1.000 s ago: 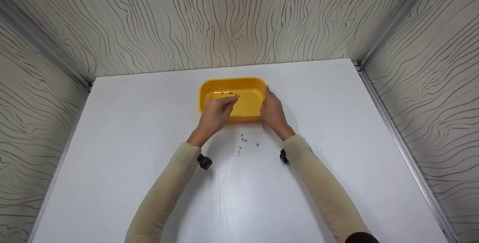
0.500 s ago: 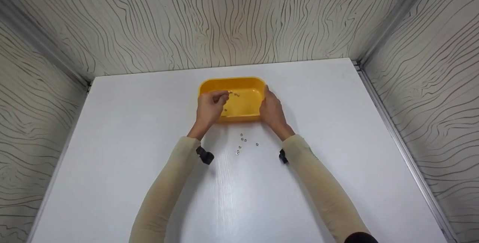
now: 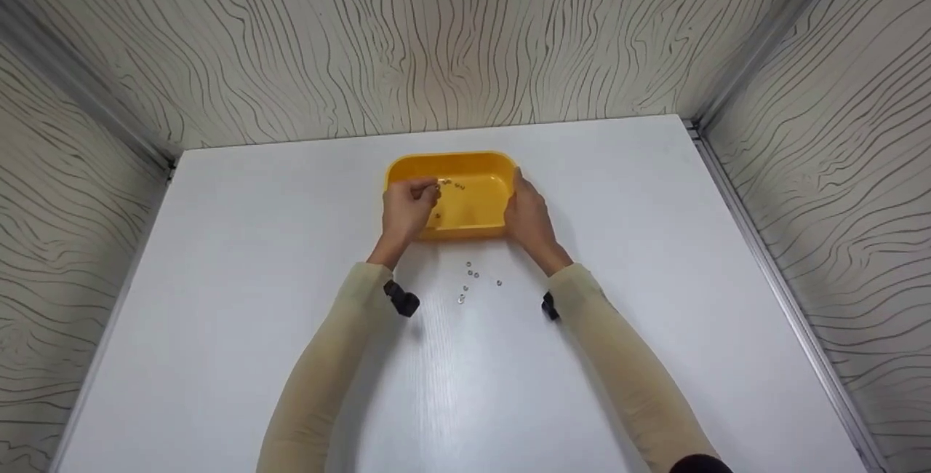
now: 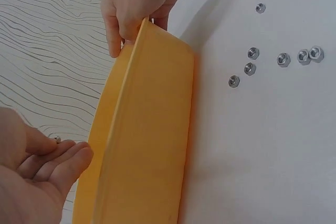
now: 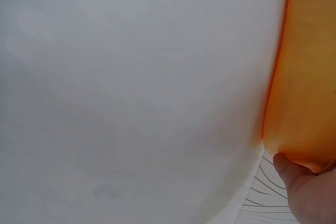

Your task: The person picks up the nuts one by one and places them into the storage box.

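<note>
A yellow rectangular tray (image 3: 476,207) sits on the white table. My left hand (image 3: 406,212) is over the tray's left part, pinching a small metal nut (image 4: 56,139) between thumb and fingers. Gripping the tray's right side is my right hand (image 3: 529,220); its thumb (image 5: 287,170) shows against the outer wall in the right wrist view. Several nuts (image 3: 457,185) lie inside toward the back, and one nut (image 3: 438,216) is near the front left. My left hand hides part of the tray's floor.
Several loose hex nuts (image 4: 283,59) lie on the white table (image 3: 625,240) in front of the tray. Wood-patterned panels (image 3: 436,36) rise behind the table and at both sides.
My left hand has drawn back leftward from the middle of the tray, uncovering a nut near the front left. The right hand stays on the tray's right side.
</note>
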{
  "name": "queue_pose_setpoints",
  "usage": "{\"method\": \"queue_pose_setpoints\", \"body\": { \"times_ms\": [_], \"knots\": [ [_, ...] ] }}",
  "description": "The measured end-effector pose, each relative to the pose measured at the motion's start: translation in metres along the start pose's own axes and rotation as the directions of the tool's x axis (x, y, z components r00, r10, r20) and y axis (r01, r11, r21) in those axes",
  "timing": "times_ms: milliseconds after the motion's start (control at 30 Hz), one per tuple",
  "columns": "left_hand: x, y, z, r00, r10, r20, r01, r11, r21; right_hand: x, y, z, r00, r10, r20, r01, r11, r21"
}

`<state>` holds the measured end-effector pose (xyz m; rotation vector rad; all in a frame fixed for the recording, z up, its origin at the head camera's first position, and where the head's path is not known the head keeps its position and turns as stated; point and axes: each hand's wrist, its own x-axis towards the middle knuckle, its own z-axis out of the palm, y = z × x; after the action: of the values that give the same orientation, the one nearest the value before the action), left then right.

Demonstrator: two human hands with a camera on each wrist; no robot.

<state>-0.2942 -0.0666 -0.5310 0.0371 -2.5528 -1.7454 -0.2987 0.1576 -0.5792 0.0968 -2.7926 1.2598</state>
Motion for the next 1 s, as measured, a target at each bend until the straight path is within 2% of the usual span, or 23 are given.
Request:
{"method": "queue_pose_setpoints", "body": {
  "times_ms": [267,500,600,700,800,900,1000],
  "knots": [
    [0.003,-0.002,-0.001,0.998,-0.062,-0.007,0.061,0.997,-0.036,0.0,0.003,0.001,1.0,-0.011,0.001,0.011,1.0,0.025],
    [0.001,-0.003,-0.005,0.994,-0.105,-0.009,0.102,0.982,-0.156,0.0,0.003,0.002,1.0,-0.006,0.001,0.006,1.0,0.018],
    [-0.003,-0.002,-0.006,0.995,-0.098,-0.012,0.095,0.98,-0.174,0.0,0.003,0.001,1.0,-0.01,-0.004,0.01,1.0,0.012],
    [-0.012,0.001,-0.007,0.999,-0.043,-0.011,0.041,0.994,-0.104,0.0,0.002,0.001,1.0,-0.01,-0.001,0.01,1.0,0.01],
    [-0.022,0.004,-0.007,0.999,0.053,0.006,-0.053,0.998,0.015,0.001,0.002,0.0,1.0,-0.006,0.006,0.006,1.0,0.014],
    [-0.033,0.007,-0.007,0.989,0.14,0.055,-0.146,0.981,0.125,0.001,0.001,-0.001,1.0,-0.002,0.011,0.001,1.0,0.015],
    [-0.044,0.008,-0.006,0.975,0.189,0.121,-0.212,0.952,0.221,0.001,0.001,-0.001,1.0,0.004,0.014,-0.004,1.0,0.011]
  ]
}}
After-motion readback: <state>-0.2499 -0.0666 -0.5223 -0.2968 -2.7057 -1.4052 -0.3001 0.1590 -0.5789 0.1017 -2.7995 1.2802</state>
